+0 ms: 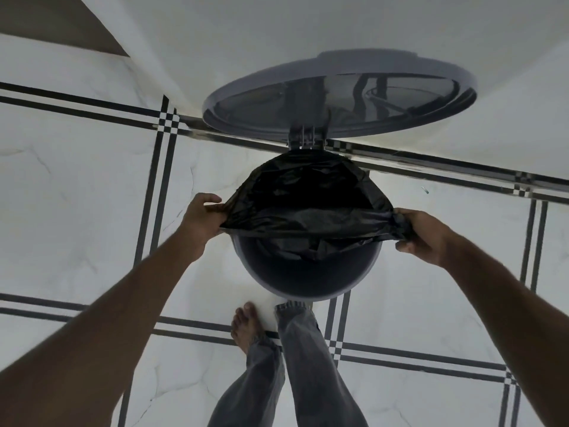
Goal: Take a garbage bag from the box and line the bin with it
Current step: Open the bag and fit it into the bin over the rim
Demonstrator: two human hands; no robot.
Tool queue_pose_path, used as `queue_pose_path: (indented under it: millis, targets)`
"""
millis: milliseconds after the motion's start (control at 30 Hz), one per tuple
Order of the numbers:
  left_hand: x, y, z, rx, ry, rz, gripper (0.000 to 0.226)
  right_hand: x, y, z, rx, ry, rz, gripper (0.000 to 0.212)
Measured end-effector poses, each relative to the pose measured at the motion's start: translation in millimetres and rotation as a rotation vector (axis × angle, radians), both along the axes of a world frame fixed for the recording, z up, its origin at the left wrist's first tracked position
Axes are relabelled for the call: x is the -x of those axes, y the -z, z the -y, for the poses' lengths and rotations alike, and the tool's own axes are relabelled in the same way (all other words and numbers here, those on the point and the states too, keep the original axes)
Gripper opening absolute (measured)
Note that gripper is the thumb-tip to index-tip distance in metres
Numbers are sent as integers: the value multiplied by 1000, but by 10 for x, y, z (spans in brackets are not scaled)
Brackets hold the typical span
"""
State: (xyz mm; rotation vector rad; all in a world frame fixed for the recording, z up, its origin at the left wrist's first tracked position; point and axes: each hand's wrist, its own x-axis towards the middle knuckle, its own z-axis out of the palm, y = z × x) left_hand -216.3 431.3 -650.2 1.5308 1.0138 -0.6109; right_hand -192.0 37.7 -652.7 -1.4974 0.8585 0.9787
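Note:
A round pedal bin (308,286) stands on the floor against the wall, its lid (338,97) swung up. A black garbage bag (308,195) is stretched wide over the bin's mouth. Its far edge lies over the back rim near the hinge, while its near edge runs straight across the opening, with the front rim bare. My left hand (203,217) grips the bag's left corner. My right hand (425,235) grips the bunched right corner. The box of bags is not in view.
My right leg in grey jeans (301,349) reaches under the bin's front, likely on the pedal; my bare left foot (246,325) stands beside it. White tiled floor (77,211) with black lines surrounds the bin. A white wall (308,32) rises behind.

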Motion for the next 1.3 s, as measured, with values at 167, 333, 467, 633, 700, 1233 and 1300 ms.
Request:
queue_pose_path:
  millis: [167,333,467,633,700,1233,1300]
  targets:
    - [379,-55,-30,-228,139,135,18,158,-59,-92,-34,83,-20,34]
    - [631,-174,107,-124,-24,28,28,409,-112,-35,-55,172,88,43]
    - [663,-259,192,110,-218,-149,13,613,-149,-32,35,95,211,55]
    - [635,-264,188,290,-469,-185,13,751,-144,-89,-42,137,201,64]
    - [644,-268,178,355,-579,-146,16,771,-130,-123,-64,184,174,59]
    - [882,-174,365,-61,-265,-140,20,981,90,-362,-35,410,-10,22]
    - [951,-94,338,-131,-148,-87,18,1003,113,-373,-6,397,-14,21]
